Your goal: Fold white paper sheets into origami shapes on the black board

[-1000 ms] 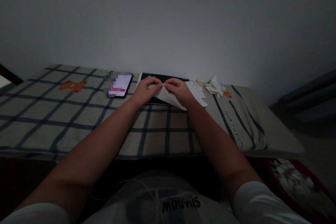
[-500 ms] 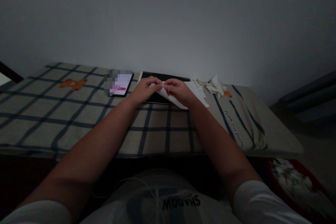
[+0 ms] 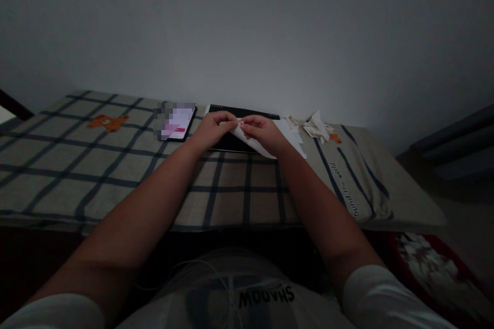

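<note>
Over a black notebook-like item (image 3: 252,112) with small holes along its far edge, my two hands meet at a white sheet of paper (image 3: 285,150). My left hand (image 3: 216,128) is closed, thumb and index pinching the paper's far-left corner. My right hand (image 3: 262,131) pinches the same corner from the other side, its fingertips almost touching the left ones. The sheet's near edge curls up, and it stretches rightward under my right wrist. More white paper (image 3: 291,131) lies beneath or beside it; which, I cannot tell.
A phone (image 3: 179,122) with a lit screen lies left of my hands. Crumpled paper (image 3: 318,127) sits to the right. A checked cloth (image 3: 247,190) covers the table, which stands against a wall. A red bin (image 3: 436,244) holding paper scraps is below, at right.
My fingertips have parted very slightly at the paper's corner. Otherwise my hands, the sheet and the things around stay almost the same.
</note>
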A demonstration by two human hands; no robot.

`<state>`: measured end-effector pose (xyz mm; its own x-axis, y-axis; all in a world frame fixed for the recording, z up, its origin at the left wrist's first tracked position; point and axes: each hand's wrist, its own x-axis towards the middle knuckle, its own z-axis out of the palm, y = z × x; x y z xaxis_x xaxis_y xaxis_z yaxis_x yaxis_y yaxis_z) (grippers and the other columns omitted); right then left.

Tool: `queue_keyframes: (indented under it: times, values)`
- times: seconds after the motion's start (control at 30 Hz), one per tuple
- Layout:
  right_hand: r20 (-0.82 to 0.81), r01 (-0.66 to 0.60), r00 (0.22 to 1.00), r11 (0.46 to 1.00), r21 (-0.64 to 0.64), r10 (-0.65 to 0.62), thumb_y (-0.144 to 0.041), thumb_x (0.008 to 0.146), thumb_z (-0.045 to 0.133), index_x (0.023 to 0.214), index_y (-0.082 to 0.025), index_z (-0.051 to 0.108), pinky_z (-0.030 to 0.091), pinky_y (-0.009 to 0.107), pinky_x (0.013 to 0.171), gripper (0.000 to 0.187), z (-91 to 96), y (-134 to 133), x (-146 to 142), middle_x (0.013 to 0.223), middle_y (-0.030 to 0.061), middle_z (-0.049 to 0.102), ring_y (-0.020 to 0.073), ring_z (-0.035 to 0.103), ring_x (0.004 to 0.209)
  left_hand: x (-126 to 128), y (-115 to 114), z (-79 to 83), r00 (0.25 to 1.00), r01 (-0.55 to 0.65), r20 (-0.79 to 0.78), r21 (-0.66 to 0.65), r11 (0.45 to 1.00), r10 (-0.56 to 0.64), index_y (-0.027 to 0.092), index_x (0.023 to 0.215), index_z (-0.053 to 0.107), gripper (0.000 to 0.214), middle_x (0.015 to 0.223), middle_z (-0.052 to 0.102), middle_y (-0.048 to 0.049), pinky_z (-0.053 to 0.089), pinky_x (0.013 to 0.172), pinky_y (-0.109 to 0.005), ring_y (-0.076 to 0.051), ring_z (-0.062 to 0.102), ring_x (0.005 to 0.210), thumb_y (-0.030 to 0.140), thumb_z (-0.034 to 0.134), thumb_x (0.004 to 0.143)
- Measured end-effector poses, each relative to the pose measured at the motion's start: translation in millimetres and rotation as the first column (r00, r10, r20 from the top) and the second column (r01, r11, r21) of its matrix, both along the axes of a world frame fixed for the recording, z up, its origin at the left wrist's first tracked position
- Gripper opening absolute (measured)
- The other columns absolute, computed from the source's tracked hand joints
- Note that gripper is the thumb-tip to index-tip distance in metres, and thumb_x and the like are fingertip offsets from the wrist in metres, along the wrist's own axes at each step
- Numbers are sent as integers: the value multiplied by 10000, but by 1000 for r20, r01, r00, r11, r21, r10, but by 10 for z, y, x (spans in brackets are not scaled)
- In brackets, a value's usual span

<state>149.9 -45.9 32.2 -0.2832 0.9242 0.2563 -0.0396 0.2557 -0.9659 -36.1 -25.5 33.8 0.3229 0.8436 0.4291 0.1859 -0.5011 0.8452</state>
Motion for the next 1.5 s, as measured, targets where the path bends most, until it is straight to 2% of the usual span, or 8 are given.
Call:
queue_keyframes:
  times: [0.13, 0.37, 0.63, 0.9, 1.13, 1.5]
  values:
    - [-1, 12, 1000, 999, -42, -12, -402, 667, 797, 788, -190, 666, 449, 262, 642, 277, -1, 8, 13, 745, -15, 610, 107, 507, 666, -12, -21, 29, 999, -1, -48, 28, 1000, 3, 190, 744, 666, 208, 791, 680, -20, 473, 801, -328, -189, 601, 804, 395, 627, 748]
    - [-26, 15, 1000, 999, -31, -16, -415, 668, 810, 823, -194, 681, 448, 267, 648, 299, -1, 14, 16, 780, -7, 615, 113, 522, 693, -23, -33, 46, 994, -7, -109, 76, 997, 15, 181, 757, 681, 217, 819, 696, -29, 479, 831, -331, -189, 626, 833, 393, 634, 777]
    - [14, 73, 997, 994, 80, -75, -407, 693, 787, 803, -199, 672, 461, 278, 687, 262, 9, 0, 3, 789, -6, 629, 119, 525, 703, -3, -31, 29, 994, -29, -103, 46, 999, 33, 181, 765, 700, 201, 820, 714, -31, 484, 860, -353, -198, 640, 833, 369, 639, 799]
    - [-1, 4, 1000, 999, -37, -4, -384, 665, 813, 792, -186, 680, 461, 264, 659, 271, 13, 13, 36, 766, -2, 633, 111, 525, 688, -26, -12, 20, 995, -38, -95, 60, 997, 44, 183, 773, 693, 211, 835, 701, -31, 475, 823, -332, -195, 622, 845, 384, 630, 785]
    - [33, 14, 999, 999, -47, -13, -411, 660, 806, 817, -172, 674, 444, 240, 628, 315, -26, 38, 56, 767, -11, 634, 95, 516, 659, -38, -29, 55, 988, -25, -152, 71, 997, 35, 173, 765, 698, 240, 824, 692, -28, 460, 852, -338, -188, 612, 837, 407, 646, 761]
    - [115, 22, 993, 995, 98, -33, -421, 727, 748, 815, -174, 628, 446, 264, 676, 289, -4, 21, 41, 774, -5, 596, 115, 528, 706, -15, -30, 28, 989, -17, -147, 57, 998, 25, 166, 805, 715, 286, 846, 718, -43, 463, 828, -334, -193, 622, 832, 441, 640, 784]
